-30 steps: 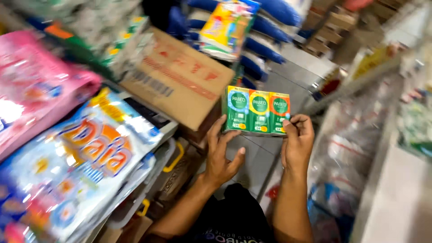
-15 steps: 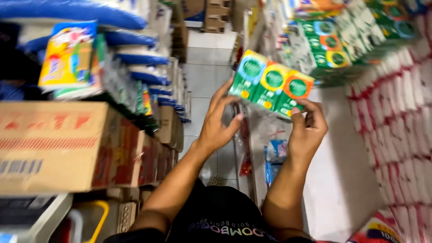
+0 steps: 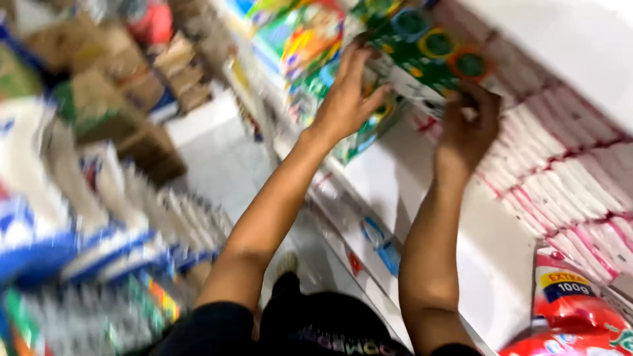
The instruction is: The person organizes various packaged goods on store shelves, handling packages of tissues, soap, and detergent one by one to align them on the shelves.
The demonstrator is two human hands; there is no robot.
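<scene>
Two hands hold one green pack (image 3: 432, 56), a strip of three joined boxes w/ round badges (blue, yellow, orange) on the front. Its long axis runs diagonally, from upper left down to lower right; printed faces tilt toward the camera. The pack is up at the white shelf (image 3: 409, 171) on the right, level w/ the colourful packets (image 3: 310, 39) stacked there, just above the rows of pink-and-white packs (image 3: 567, 165).

Vs. half a sec ago: the pack was out over the aisle, clear of the shelf goods; now it's pushed in against them. View has swung right, so the shelf fills the frame and the carton stacks (image 3: 112, 112) sit far left, blurred. A sec ago the pack was low, in front of a brown carton.

Left hand (image 3: 346, 95): arm stretched up and fwd, palm to the pack's left end, fingers spread over its back, thumb out to the right. Right hand (image 3: 468, 125): forearm near vertical, wrist bent, fingers curled under the right end by the orange badge. Both are clamped on the pack. A red bag (image 3: 573, 316) lies at lower right, well apart from the hands.
</scene>
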